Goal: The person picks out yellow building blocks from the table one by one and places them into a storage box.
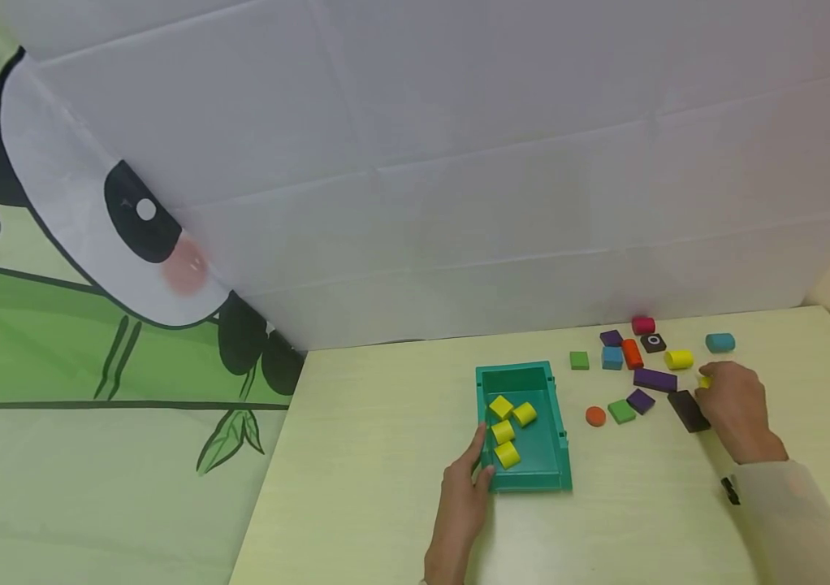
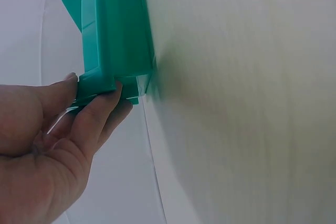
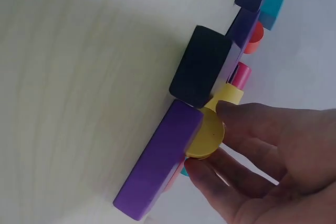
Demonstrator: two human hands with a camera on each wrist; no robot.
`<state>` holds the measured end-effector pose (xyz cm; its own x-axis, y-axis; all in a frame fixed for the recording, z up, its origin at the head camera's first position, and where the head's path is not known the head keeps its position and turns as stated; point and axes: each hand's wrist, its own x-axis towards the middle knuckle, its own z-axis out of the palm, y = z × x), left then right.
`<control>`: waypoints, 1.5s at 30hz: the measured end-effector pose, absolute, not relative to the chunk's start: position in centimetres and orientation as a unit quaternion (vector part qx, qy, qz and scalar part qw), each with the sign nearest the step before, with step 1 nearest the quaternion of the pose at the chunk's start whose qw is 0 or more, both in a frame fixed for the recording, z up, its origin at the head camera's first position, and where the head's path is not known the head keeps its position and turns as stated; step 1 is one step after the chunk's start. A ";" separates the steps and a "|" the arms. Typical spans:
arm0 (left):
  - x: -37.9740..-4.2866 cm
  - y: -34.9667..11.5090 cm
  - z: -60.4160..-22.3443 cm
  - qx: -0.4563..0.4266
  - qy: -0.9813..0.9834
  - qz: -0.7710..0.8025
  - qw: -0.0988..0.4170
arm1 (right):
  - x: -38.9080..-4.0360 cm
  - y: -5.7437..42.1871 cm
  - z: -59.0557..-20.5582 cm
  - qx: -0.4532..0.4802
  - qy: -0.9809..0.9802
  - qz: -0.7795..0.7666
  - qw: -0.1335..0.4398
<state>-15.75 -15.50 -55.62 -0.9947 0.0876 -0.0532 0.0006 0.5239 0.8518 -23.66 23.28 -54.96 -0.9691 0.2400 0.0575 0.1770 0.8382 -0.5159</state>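
Note:
My left hand (image 1: 461,497) grips the left rim of a green plastic tray (image 1: 542,471), thumb on one side and fingers on the other. Inside the tray, toward its left wall, lie several short yellow cylinders (image 1: 506,455). Over on the right, my right hand (image 1: 737,410) pinches another yellow cylinder (image 3: 207,135) between thumb and fingers. Beside that piece, the right wrist view has a long purple block (image 3: 157,161) and a black block (image 3: 201,66). My palm covers part of this spot in the head view.
Loose blocks lie around the right hand: a yellow cylinder (image 1: 679,359), a blue cylinder (image 1: 719,342), a red cylinder (image 1: 632,354), a blue cube (image 1: 611,357), an orange disc (image 1: 595,416) and a green block (image 1: 622,411). A white cloth (image 1: 459,203) hangs behind the table.

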 end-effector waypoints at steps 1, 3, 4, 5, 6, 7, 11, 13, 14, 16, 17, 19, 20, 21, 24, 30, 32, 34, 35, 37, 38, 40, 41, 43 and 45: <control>-15.8 -15.5 -55.6 0.026 0.872 0.487 0.044 | -23.6 23.3 -55.0 -0.107 -0.957 0.261 0.063; -15.8 -15.5 -55.6 0.027 0.871 0.488 0.044 | -23.6 23.3 -55.0 -0.103 -0.958 0.260 0.069; -15.8 -15.5 -55.6 0.027 0.871 0.488 0.044 | -23.6 23.3 -54.9 -0.102 -0.958 0.260 0.072; -15.8 -15.5 -55.6 0.027 0.871 0.489 0.043 | -23.6 23.3 -54.9 -0.102 -0.957 0.260 0.074; -15.8 -15.5 -55.5 0.027 0.871 0.489 0.044 | -23.5 23.3 -54.9 -0.103 -0.957 0.260 0.075; -15.9 -15.5 -55.6 0.029 0.871 0.489 0.043 | -23.6 23.3 -54.9 -0.104 -0.957 0.261 0.074; -15.9 -15.5 -55.6 0.029 0.872 0.486 0.044 | -23.5 23.3 -54.9 -0.106 -0.956 0.263 0.075; -16.0 -15.5 -55.6 0.029 0.873 0.485 0.044 | -23.4 23.3 -54.9 -0.104 -0.955 0.264 0.081; -16.0 -15.5 -55.6 0.027 0.874 0.484 0.045 | -23.4 23.3 -54.9 -0.103 -0.955 0.264 0.084; -16.0 -15.5 -55.6 0.027 0.873 0.485 0.045 | -23.4 23.3 -54.8 -0.105 -0.954 0.266 0.086; -16.0 -15.5 -55.6 0.027 0.873 0.485 0.044 | -23.4 23.3 -54.8 -0.107 -0.954 0.266 0.086; -16.1 -15.4 -55.6 0.026 0.873 0.486 0.045 | -23.4 23.2 -54.7 -0.113 -0.953 0.267 0.085; -16.1 -15.4 -55.6 0.026 0.873 0.485 0.045 | -23.4 23.0 -54.6 -0.114 -0.952 0.269 0.086; -16.1 -15.4 -55.6 0.026 0.873 0.485 0.045 | -23.4 22.9 -54.5 -0.116 -0.952 0.272 0.086; -16.1 -15.4 -55.7 0.024 0.874 0.483 0.046 | -23.2 22.4 -54.1 -0.117 -0.949 0.276 0.096; -16.0 -15.4 -55.8 0.023 0.873 0.485 0.043 | -23.2 21.5 -53.3 -0.114 -0.945 0.283 0.118; -15.9 -15.4 -55.8 0.024 0.873 0.485 0.043 | -23.2 21.2 -53.1 -0.111 -0.944 0.285 0.124; -15.9 -15.4 -55.8 0.026 0.874 0.484 0.041 | -23.2 21.0 -52.9 -0.107 -0.943 0.286 0.131; -15.9 -15.4 -55.8 0.026 0.873 0.485 0.042 | -23.2 20.8 -52.8 -0.106 -0.943 0.286 0.132; -15.8 -15.5 -55.8 0.027 0.873 0.485 0.041 | -23.1 20.5 -52.7 -0.104 -0.942 0.289 0.133; -15.8 -15.5 -55.8 0.026 0.873 0.485 0.041 | -23.1 20.4 -52.6 -0.102 -0.942 0.291 0.133; -15.8 -15.5 -55.8 0.027 0.873 0.485 0.041 | -23.1 20.0 -52.4 -0.101 -0.941 0.296 0.130; -15.8 -15.5 -55.8 0.027 0.873 0.485 0.041 | -23.1 19.8 -52.3 -0.101 -0.940 0.299 0.129; -15.8 -15.5 -55.8 0.027 0.873 0.485 0.040 | -23.0 19.4 -52.1 -0.095 -0.939 0.303 0.131; -15.7 -15.5 -55.8 0.028 0.873 0.485 0.039 | -22.9 19.0 -51.9 -0.092 -0.939 0.307 0.129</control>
<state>-15.73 -15.46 -55.77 -0.9954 0.0867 -0.0407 0.0114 0.5287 0.8487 -22.91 18.96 -51.91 -0.9501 0.2510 0.1852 0.0932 0.7950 -0.5994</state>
